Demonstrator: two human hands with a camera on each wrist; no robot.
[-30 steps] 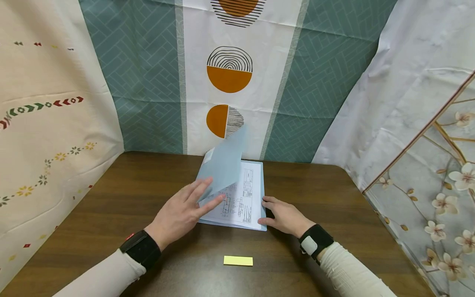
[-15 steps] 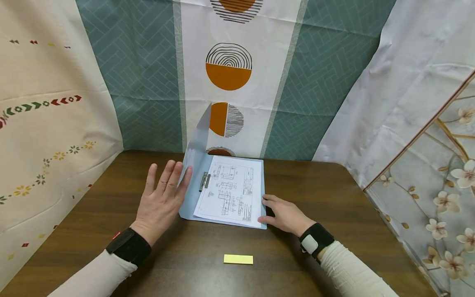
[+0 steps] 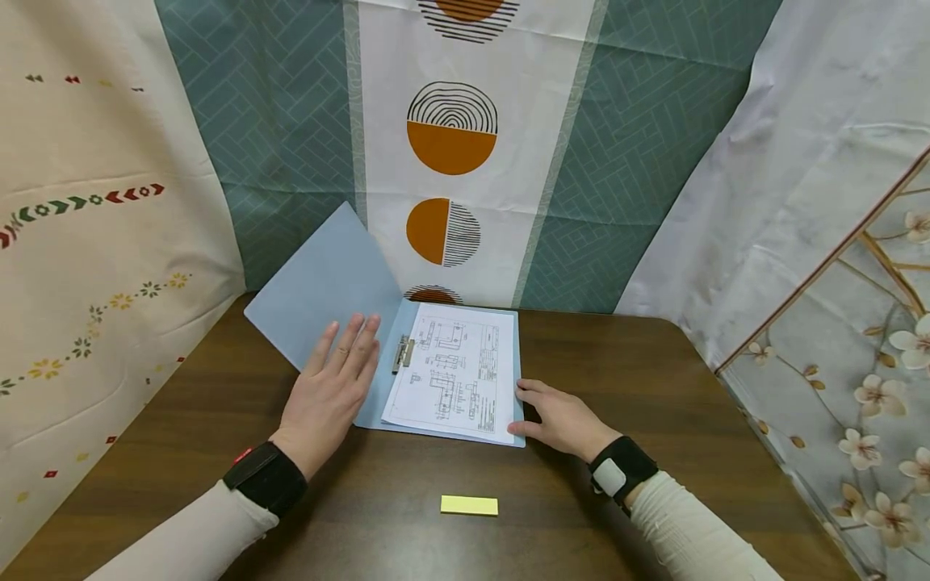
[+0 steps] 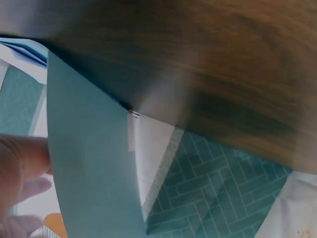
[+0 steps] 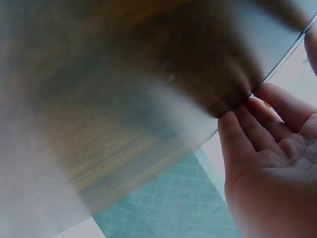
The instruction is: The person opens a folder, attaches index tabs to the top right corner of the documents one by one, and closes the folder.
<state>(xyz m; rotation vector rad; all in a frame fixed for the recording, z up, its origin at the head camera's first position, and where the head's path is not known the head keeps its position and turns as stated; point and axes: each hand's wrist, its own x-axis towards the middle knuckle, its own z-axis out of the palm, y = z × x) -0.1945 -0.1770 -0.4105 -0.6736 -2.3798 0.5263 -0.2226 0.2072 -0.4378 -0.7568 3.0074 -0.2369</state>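
Note:
A light blue clip folder (image 3: 372,410) lies on the table, its cover (image 3: 327,282) tilted up and swung out to the left. Inside, a metal clip (image 3: 402,353) sits at the left edge of white sheets (image 3: 454,379) printed with technical drawings. My left hand (image 3: 330,399), fingers straight, is at the cover's inner face near the fold; in the left wrist view the cover (image 4: 94,144) stands between that camera and the fingers. Along the folder's right edge my right hand (image 3: 563,420) rests with thumb and fingertips spread, as the right wrist view of the hand (image 5: 272,153) also shows.
A yellow sticky-note pad (image 3: 469,505) lies nearer the front of the brown wooden table (image 3: 617,363). Behind the table hangs a green and white patterned cloth (image 3: 298,121), with more cloth hanging on both sides.
The folder's cover has swung from over the sheets to the left, baring the sheets and clip. My left hand moved left, then slightly back right. The right hand stayed at the edge.

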